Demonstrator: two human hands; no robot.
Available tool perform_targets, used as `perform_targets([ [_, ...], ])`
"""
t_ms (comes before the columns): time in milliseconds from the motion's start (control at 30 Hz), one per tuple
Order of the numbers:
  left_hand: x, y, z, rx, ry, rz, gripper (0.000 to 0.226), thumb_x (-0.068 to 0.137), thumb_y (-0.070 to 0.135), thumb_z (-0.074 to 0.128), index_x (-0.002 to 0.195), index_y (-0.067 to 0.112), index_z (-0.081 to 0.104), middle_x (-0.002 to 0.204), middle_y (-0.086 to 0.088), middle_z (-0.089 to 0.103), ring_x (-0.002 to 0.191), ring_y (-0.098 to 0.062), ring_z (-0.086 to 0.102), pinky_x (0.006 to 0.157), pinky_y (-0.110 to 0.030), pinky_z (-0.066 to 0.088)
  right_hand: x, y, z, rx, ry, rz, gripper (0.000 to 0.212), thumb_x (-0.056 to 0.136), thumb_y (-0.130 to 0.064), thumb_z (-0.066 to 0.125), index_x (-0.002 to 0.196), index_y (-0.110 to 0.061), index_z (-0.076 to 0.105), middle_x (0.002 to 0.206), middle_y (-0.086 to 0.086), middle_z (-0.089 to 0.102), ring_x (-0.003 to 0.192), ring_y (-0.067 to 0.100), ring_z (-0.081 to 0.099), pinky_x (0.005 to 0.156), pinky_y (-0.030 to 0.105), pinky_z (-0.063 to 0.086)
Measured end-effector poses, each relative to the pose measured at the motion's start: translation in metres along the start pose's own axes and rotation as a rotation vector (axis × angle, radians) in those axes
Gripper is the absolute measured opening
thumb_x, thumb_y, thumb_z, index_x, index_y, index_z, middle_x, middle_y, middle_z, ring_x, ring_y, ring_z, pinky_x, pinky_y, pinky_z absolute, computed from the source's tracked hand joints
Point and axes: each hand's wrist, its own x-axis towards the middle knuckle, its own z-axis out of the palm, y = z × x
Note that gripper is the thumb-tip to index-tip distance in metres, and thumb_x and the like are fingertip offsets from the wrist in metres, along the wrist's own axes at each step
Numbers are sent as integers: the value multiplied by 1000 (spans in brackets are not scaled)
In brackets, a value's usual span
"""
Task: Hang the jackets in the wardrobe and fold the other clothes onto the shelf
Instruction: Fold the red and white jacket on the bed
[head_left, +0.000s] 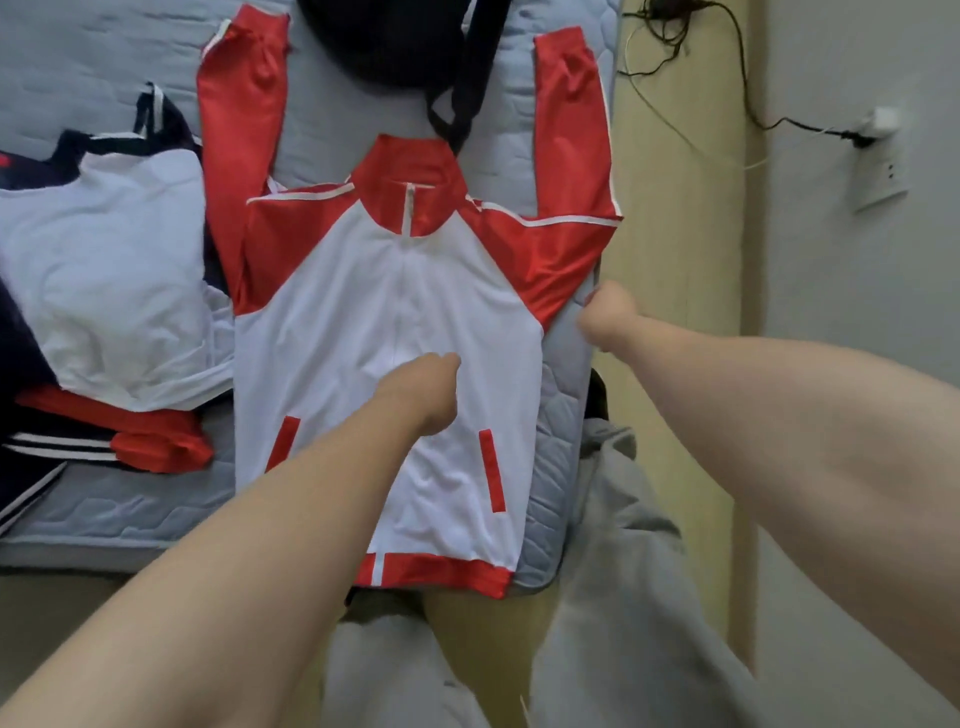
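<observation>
A bed (130, 509) with a quilted blue-grey mattress cover fills the left and middle of the view. At its far end lies a black bag (395, 41), one dark strap (467, 104) trailing down the cover. Along the bed's right side runs a pale wooden board (675, 260). Beyond the board, away from the bed, is a light wall (857, 364) with a white socket plate (883, 171) and a white plug (883, 122) above it. Tangled black cables (675, 41) hang near the bed's far right corner.
</observation>
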Motion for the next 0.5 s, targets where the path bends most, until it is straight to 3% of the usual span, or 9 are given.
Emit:
perform_targets([
  [100,61,35,-8,-190,109,-52,50,99,19,46,149,22,37,145,-3,46,123,-27,55,95,-43,50,66,15,-23,-13,-23,-52,10,95,-22,60,96,-15,54,111,18,60,103,30,59,86,33,43],
  [167,93,58,-15,-283,152,-87,51,99,19,48,148,21,39,145,-5,47,125,-27,54,99,-42,48,103,27,-37,13,-29,-67,26,96,-27,57,118,-13,55,124,17,61,115,35,59,94,33,44],
  [233,123,78,-21,-332,169,-122,48,97,18,50,144,20,44,142,-6,51,124,-27,55,100,-41,48,136,30,-50,23,-16,-84,37,96,-21,48,132,-13,49,129,19,58,118,40,57,99,40,46],
  [333,166,101,-37,-328,193,-112,44,94,16,50,138,16,50,136,-10,56,120,-31,57,101,-44,48,178,31,-63,-133,-30,-93,54,94,-12,41,147,-20,38,136,20,47,123,43,51,102,46,46],
  [400,188,115,-45,-313,216,-108,44,92,15,51,136,14,51,133,-12,55,119,-34,57,100,-46,48,197,30,-65,-283,-62,-112,61,94,-12,44,151,-28,33,138,19,39,128,41,45,102,46,45],
  [500,210,124,-51,-311,225,-143,47,91,15,51,138,15,49,135,-13,48,120,-35,55,101,-47,47,211,25,-67,-443,-50,-183,44,91,-14,50,134,-22,56,135,15,37,127,37,39,99,44,41],
])
